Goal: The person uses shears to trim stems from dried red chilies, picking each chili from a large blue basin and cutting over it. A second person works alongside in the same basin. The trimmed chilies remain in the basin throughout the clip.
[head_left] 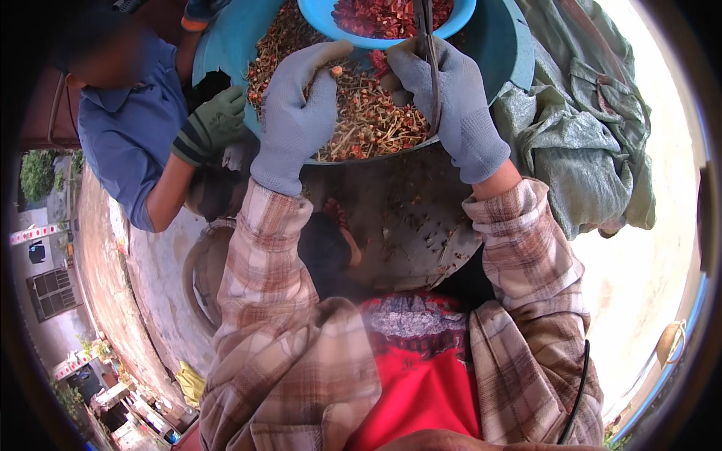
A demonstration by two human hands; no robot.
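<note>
My left hand, in a grey-blue glove, is curled over a large blue tub. A small orange piece shows by its thumb tip; whether it is held is unclear. My right hand, gloved alike, grips long, dark metal shears. A crumpled dried red chili piece is at its fingertips. Beneath both hands, the tub holds many dried stems and reddish chili bits. A smaller light-blue basin of dark-red dried chili pieces lies beyond my hands.
At the left, a co-worker in a blue shirt has a green-gloved hand by the tub's broken rim. A green woven sack is heaped at the tub's right. Scraps litter the surface below the tub.
</note>
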